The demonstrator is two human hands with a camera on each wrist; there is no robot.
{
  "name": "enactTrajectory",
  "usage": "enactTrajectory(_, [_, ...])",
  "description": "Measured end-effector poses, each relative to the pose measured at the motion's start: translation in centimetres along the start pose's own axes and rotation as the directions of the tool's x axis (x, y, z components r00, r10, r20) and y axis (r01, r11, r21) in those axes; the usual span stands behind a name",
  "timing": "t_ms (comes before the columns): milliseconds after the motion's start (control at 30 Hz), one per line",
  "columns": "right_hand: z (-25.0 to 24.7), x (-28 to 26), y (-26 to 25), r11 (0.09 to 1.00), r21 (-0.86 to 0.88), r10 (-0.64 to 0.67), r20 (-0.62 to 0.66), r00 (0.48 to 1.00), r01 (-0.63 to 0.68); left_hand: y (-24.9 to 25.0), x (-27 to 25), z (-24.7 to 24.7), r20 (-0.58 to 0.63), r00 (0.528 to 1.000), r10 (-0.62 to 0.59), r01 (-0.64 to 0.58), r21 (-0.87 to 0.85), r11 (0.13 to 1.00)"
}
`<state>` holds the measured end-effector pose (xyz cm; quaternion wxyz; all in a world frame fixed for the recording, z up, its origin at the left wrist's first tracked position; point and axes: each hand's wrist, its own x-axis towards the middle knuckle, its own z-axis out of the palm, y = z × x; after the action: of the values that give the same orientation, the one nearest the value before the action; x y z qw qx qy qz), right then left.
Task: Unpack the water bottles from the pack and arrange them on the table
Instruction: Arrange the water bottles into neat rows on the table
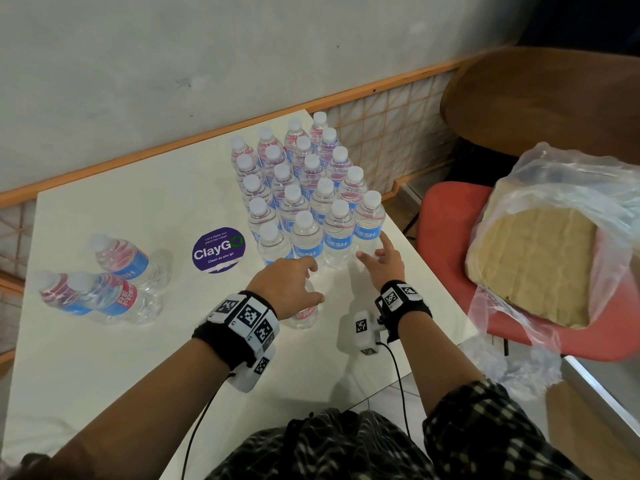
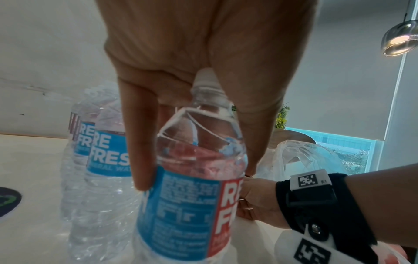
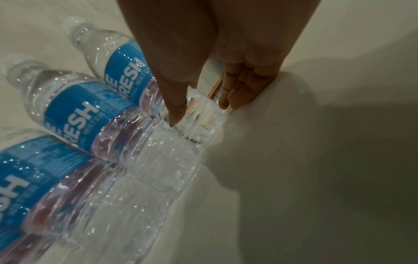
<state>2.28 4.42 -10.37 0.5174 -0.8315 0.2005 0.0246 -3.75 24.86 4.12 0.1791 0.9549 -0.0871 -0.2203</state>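
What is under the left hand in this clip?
A water bottle, gripped by the left hand from above; its label shows in the wrist view. From the head view, the hand hides its cap.

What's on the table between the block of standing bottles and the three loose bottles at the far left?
Only the round purple ClayGo sticker lies between the standing block and the three loose bottles; otherwise bare table, per the head view.

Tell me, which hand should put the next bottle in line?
Probably the left hand: it already grips a bottle just in front of the standing block. The right hand holds nothing, fingers touching the block's corner bottle.
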Motion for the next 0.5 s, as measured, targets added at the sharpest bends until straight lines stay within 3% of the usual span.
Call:
enactTrajectory(133, [-0.3, -1.3, 0.1, 0.991, 0.115, 0.077, -0.009, 0.997, -0.075, -0.1, 0.1, 0.0, -0.007, 1.0, 0.015, -0.015, -0.014, 1.0])
enactTrajectory(200, [-0.2, -2.5, 0.3, 0.995, 0.093, 0.045, 0.028, 0.999, -0.048, 0.1, 0.5, 0.1, -0.016, 1.0, 0.018, -0.018, -0.038, 0.999])
enactTrajectory(300, [0.5, -4.4, 0.3, 0.998, -0.044, -0.028, 0.184, 0.982, 0.037, 0.9, 1.1, 0.6, -0.044, 0.998, 0.054, -0.058, -0.088, 0.994])
enactTrajectory(433, [1.5, -6.5, 1.3, 0.964, -0.208, -0.073, 0.396, 0.915, 0.167, 2.3, 1.5, 1.4, -0.062, 0.99, 0.125, -0.136, -0.256, 0.957])
enactTrajectory(500, [2.1, -6.2, 3.2, 0.967, -0.207, -0.052, 0.411, 0.91, 0.149, 2.4, 1.5, 1.8, -0.06, 0.983, 0.176, -0.186, -0.329, 0.926])
